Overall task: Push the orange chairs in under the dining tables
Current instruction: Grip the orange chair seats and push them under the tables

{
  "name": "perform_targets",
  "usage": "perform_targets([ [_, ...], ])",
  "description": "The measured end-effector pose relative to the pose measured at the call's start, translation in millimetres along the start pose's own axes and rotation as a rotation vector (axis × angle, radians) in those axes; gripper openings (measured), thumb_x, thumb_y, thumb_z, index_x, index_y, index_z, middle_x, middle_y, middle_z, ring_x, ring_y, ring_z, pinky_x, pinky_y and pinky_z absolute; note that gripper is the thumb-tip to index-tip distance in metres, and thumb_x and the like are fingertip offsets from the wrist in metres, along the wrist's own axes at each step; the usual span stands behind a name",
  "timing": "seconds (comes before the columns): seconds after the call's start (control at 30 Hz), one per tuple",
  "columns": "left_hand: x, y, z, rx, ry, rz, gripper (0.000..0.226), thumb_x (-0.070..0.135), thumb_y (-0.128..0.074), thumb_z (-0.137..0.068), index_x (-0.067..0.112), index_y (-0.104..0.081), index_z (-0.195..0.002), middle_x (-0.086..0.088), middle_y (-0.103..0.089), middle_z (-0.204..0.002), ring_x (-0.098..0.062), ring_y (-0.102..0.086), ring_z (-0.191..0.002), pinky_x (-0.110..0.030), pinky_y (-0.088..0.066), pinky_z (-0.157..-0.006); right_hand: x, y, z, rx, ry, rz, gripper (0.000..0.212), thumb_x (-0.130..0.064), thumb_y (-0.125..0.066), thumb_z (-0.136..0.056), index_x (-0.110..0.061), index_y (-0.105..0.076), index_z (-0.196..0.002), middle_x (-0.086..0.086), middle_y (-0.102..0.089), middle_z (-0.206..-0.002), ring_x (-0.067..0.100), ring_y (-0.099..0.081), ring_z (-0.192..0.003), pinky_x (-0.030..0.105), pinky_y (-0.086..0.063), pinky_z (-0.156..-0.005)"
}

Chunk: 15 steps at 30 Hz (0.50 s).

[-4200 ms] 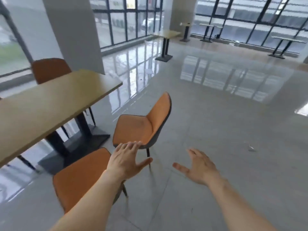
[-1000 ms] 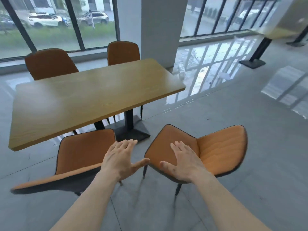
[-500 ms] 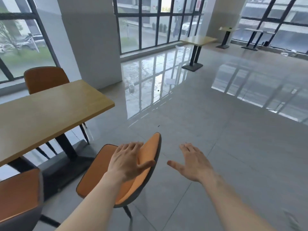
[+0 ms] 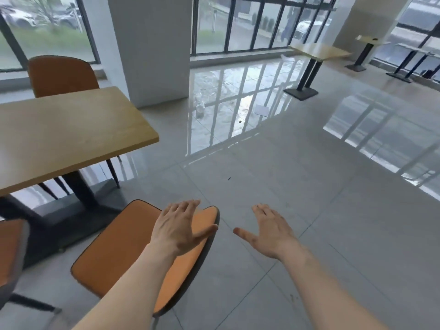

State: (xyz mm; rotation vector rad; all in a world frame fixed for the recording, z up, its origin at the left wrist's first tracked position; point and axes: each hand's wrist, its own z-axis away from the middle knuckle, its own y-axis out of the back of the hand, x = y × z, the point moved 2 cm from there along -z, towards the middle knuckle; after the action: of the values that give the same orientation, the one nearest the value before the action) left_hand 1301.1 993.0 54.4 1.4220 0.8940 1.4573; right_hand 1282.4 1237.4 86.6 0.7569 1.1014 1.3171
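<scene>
An orange chair [image 4: 119, 248] stands pulled out from the wooden dining table [image 4: 59, 134], its seat facing the table's black base and its backrest toward me. My left hand [image 4: 178, 227] hovers open over the top of that backrest; contact is unclear. My right hand [image 4: 269, 232] is open in the air to the right of the chair, above bare floor. A second orange chair [image 4: 9, 253] shows at the left edge, cut off. A third orange chair [image 4: 62, 76] stands behind the table by the window.
A white pillar [image 4: 152, 48] rises behind the table's right end. Another wooden table [image 4: 316, 52] on a black pedestal stands far right, with more tables beyond. Glossy grey tiles [image 4: 309, 198] stretch to my right.
Over the last half second the view shifted slightly and the chair sits closer below me. Both hands stay open in much the same pose, the left one over the backrest.
</scene>
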Motion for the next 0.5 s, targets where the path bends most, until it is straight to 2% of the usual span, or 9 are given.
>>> perform_targets([
  [0.1,-9.9,-1.8,-3.0,0.007,0.078,0.010,0.098,0.091,-0.034,-0.081,0.031,-0.026,-0.157,0.004,-0.035,-0.161,-0.021,-0.029,-0.148,-0.042,-0.013,-0.123,-13.0,-0.9,-30.7,-0.034,0.095,0.024,0.106,-0.082,-0.042,-0.087,-0.013,-0.012,-0.163,0.004,-0.013,-0.171,0.019,-0.007,-0.157,0.035,-0.006,-0.126],
  [0.27,-33.7,-10.9,11.0,0.050,0.267,0.011,0.101,0.095,-0.027,-0.078,0.032,-0.022,-0.158,0.004,-0.031,-0.163,-0.020,-0.025,-0.151,-0.045,-0.013,-0.126,-40.8,-16.6,-68.7,-0.096,0.270,0.051,0.107,-0.082,-0.046,-0.087,-0.014,-0.012,-0.163,0.003,-0.013,-0.171,0.019,-0.009,-0.157,0.036,-0.008,-0.125],
  [0.5,-29.4,-36.1,70.5,0.095,0.595,0.047,0.101,0.093,-0.028,-0.079,0.032,-0.020,-0.159,0.005,-0.028,-0.165,-0.019,-0.022,-0.152,-0.043,-0.012,-0.125,-66.6,-39.4,-84.1,-0.196,0.555,0.104,0.102,-0.078,-0.052,-0.087,-0.016,-0.018,-0.161,0.003,-0.021,-0.168,0.025,-0.017,-0.154,0.042,-0.020,-0.125],
])
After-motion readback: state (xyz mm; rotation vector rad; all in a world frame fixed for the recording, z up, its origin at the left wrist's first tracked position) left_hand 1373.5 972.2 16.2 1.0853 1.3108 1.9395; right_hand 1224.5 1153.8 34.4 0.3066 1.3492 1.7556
